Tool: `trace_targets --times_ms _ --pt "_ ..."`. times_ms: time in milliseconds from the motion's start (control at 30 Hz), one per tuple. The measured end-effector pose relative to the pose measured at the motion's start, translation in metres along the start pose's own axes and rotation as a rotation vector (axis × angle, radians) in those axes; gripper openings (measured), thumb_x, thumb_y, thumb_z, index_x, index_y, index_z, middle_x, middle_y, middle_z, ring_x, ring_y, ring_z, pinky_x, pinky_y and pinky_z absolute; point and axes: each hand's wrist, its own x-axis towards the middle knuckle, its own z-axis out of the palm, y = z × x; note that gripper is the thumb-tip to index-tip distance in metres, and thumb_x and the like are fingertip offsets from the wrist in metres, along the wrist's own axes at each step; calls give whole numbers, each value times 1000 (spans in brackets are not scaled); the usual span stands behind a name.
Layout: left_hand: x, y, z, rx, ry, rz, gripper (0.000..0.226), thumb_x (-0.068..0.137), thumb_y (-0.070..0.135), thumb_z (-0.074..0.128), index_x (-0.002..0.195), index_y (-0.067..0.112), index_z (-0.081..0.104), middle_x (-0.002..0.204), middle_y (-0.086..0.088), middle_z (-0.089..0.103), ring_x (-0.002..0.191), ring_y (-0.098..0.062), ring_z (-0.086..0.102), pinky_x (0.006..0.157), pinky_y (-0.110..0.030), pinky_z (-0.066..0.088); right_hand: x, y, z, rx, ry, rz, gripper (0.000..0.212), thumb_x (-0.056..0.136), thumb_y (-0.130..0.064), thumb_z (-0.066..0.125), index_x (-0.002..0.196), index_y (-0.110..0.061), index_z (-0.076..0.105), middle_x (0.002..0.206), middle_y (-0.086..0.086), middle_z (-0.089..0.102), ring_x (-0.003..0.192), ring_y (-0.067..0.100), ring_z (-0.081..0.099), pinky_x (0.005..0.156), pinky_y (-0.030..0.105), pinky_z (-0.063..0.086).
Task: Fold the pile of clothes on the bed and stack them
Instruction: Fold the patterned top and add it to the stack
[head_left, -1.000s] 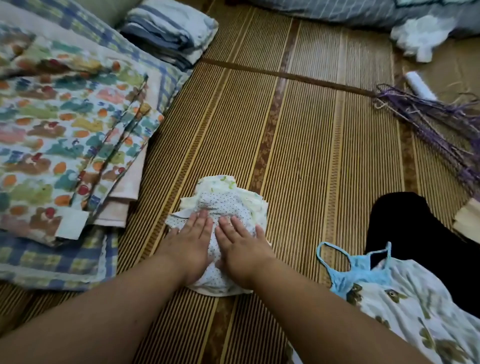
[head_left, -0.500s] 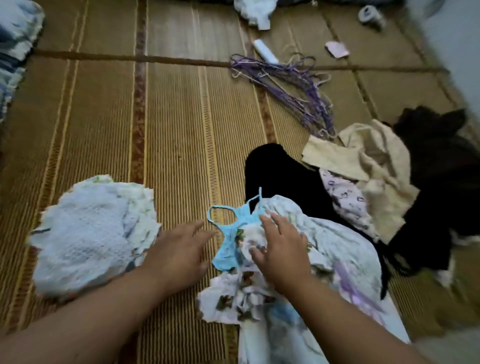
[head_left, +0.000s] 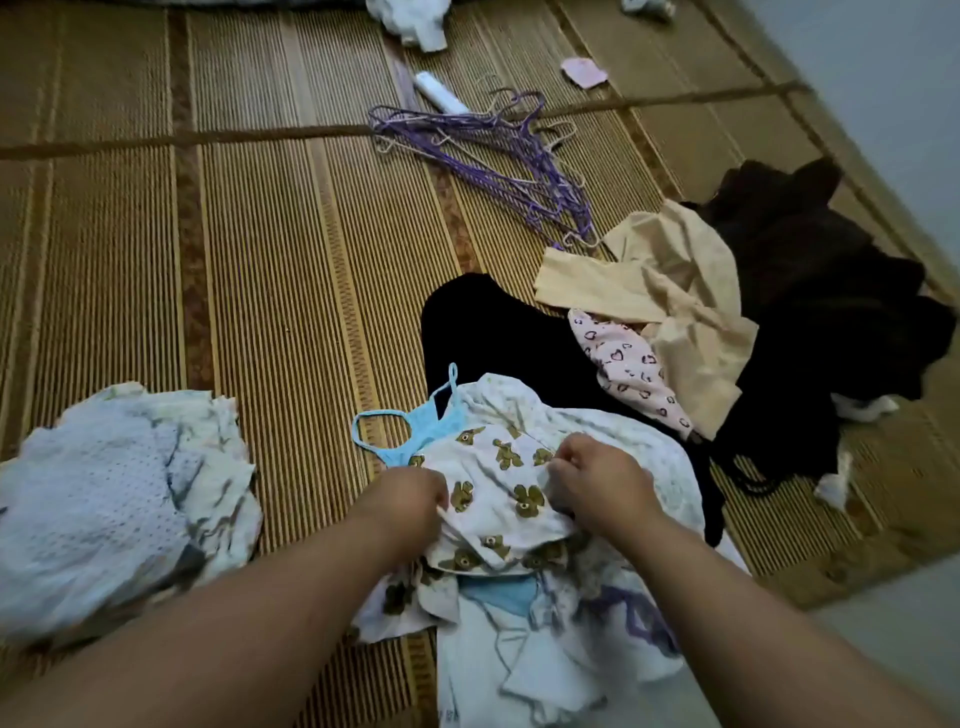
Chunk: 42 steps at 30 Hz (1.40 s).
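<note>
A white garment with olive flower prints (head_left: 498, 483) lies on top of the unfolded pile in front of me. My left hand (head_left: 410, 499) pinches its left edge and my right hand (head_left: 597, 478) pinches its right side, both fists closed on the cloth. A light blue strappy top (head_left: 415, 431) pokes out from under it. Behind lie a black garment (head_left: 498, 332), a pink heart-print piece (head_left: 623, 369), a beige garment (head_left: 685, 301) and a dark brown one (head_left: 810, 270). The folded white dotted bundle (head_left: 114, 499) rests at the left on the woven mat (head_left: 260, 260).
Several purple wire hangers (head_left: 498, 150) lie tangled at the back middle, with a white tube (head_left: 441, 93) beside them. A white crumpled cloth (head_left: 410, 21) and a pink scrap (head_left: 584, 73) sit further back. The mat's edge and a pale floor (head_left: 883, 104) run along the right.
I have left the folded dotted bundle and turned right to the pile. Both hands moved onto the flower-print garment and closed on it.
</note>
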Motion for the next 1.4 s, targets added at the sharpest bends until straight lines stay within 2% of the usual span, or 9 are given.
trace_targets --times_ms 100,267,500,600,700,933,1167,1300,1400 --pt "-15 -7 -49 -209 103 13 12 88 17 55 85 25 63 86 5 61 78 -13 59 62 -26 45 -6 -10 -30 328 106 -3 22 92 -23 56 70 -25 52 69 -8 58 74 20 55 63 29 41" --pt "-69 10 -147 -466 181 96 24 96 22 48 75 17 59 74 0 61 66 -14 55 57 -28 42 -33 -44 -93 677 96 -29 20 94 -18 54 75 -17 56 94 9 71 94 30 65 90 50 49" --pt "-168 76 -258 -631 271 242 25 97 24 48 80 12 62 74 0 62 61 -11 58 56 -24 48 -117 -131 -159 670 -252 -368 17 78 -17 78 88 -29 70 86 -14 75 80 -3 68 65 9 49" --pt "-199 97 -291 -609 342 247 25 94 18 52 69 20 56 66 6 54 54 -2 50 45 -9 41 -147 -177 -184 642 -172 -484 3 77 -34 72 77 -32 70 73 -19 71 68 -6 65 56 11 45" --pt "-230 103 -326 -585 425 226 24 91 17 55 67 20 55 63 8 51 51 1 47 47 -11 39 -160 -201 -220 549 51 -501 35 89 -31 58 57 -19 55 51 -11 54 52 7 48 55 29 35" --pt "-291 99 -383 -636 505 270 18 92 20 59 76 15 65 67 -7 59 54 -18 52 45 -26 41 -191 -224 -330 484 251 -598 26 89 -16 54 71 1 62 75 20 66 68 27 56 65 49 46" --pt "-314 100 -416 -372 804 184 24 88 26 60 66 23 67 53 8 65 42 2 55 35 -11 37 -219 -249 -396 549 321 -656 18 88 -28 65 83 -12 73 78 10 72 74 29 69 66 45 57" --pt "-322 96 -433 -230 901 97 21 82 18 56 64 21 64 58 5 64 57 -14 61 49 -24 45 -222 -257 -435 507 271 -705 20 85 -37 69 78 -19 74 67 -5 72 58 10 69 47 19 51" --pt "-325 94 -445 -176 899 93 22 83 17 54 64 22 61 65 4 62 65 -13 56 51 -24 35 -221 -260 -460 468 239 -706 18 81 -40 72 71 -26 77 67 -7 72 59 8 69 50 17 52"
